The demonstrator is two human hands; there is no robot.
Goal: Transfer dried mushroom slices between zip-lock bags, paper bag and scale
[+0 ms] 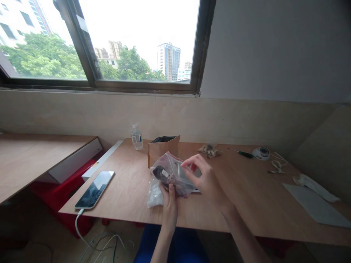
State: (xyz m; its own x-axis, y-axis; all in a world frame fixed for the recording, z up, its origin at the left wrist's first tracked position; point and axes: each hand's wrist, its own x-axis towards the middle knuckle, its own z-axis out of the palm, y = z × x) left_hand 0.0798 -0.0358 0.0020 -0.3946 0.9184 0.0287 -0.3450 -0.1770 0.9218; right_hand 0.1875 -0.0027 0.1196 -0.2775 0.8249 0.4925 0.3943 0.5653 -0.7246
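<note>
Head camera: looked forward and down from the person's head, from the near side of the table.
Window [142, 29]: caught upper left, farther off than the hands, its top cut by the view's edge.
Wall [268, 47]: faced beyond the table, filling the upper right.
Table [260, 190]: viewed from above, spread wide across the lower half, right end cut off.
Left hand [169, 199] and right hand [200, 173]: shown close, just below centre, forearms entering from the bottom edge.
Blue clothing [170, 246]: glimpsed nearly straight below.
</note>
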